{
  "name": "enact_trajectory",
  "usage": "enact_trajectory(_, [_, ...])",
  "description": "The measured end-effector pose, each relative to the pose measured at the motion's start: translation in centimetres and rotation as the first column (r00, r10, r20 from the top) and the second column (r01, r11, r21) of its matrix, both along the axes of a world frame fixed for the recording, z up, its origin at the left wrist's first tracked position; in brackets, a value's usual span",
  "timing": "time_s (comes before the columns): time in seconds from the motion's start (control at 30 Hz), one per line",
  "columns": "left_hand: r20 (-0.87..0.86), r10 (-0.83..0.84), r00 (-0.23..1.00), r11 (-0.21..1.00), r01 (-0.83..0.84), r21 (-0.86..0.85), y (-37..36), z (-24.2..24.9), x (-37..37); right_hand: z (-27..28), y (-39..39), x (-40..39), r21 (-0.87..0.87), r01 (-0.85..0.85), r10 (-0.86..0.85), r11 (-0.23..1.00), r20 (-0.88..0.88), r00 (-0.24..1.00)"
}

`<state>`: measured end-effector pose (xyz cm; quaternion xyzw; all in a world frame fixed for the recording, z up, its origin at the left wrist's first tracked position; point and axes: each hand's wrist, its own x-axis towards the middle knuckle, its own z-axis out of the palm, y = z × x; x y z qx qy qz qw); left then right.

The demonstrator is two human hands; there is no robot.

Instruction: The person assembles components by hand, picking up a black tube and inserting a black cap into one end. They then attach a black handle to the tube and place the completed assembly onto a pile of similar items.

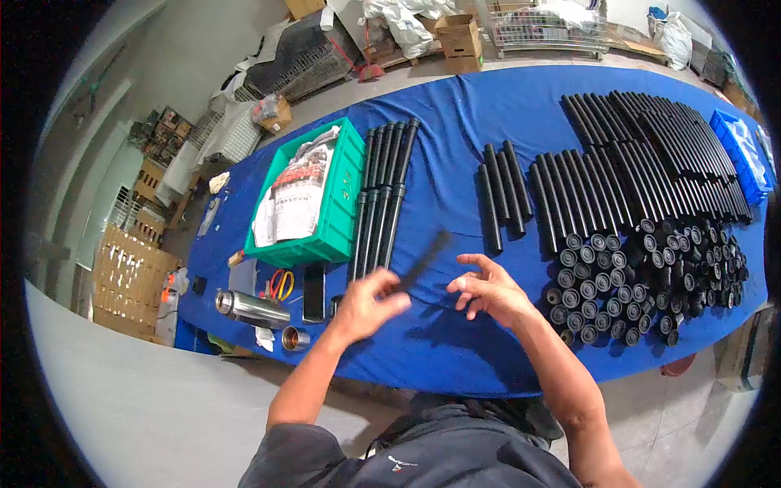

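Observation:
My left hand [370, 305] is at the near middle of the blue-covered table, its fingers curled around the lower end of a short black tube [425, 262], which is blurred and slants up to the right. To its right, my right hand [492, 291] hovers above the cloth with its fingers apart and nothing in them. Long black tubes [378, 203] with collars lie in rows just beyond my left hand. Several loose black tubes [506, 191] lie beyond my right hand. Round black caps [602, 281] stand grouped at the right.
A green crate [346, 195] holding printed bags stands at the left. Near it are a steel flask [256, 309], scissors [281, 285], a phone [314, 293] and a metal cup [295, 337]. Many black tubes [651, 146] and a blue basket [752, 183] occupy the far right.

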<state>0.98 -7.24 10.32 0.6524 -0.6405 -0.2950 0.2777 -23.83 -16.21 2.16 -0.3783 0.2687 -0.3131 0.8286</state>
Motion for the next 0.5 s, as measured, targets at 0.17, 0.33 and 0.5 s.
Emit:
enact_trajectory(0.17, [0.306,0.170,0.937,0.966,-0.097,-0.239,-14.6,-0.9,5.5,-3.0,-0.1,2.4,-0.122,-0.462,0.466,0.878,0.002,0.885])
enact_trajectory(0.33, [0.537,0.312,0.784,0.948,-0.221,-0.228,-29.6,-3.0,5.1,-4.9,-0.5,2.7,-0.114,-0.457,0.464,0.882,0.039,0.885])
enact_trajectory(0.5, [0.583,0.343,0.736,0.932,-0.345,-0.114,-37.5,-6.0,3.2,-4.9,-0.5,3.1,-0.131,-0.486,0.496,0.864,0.056,0.866])
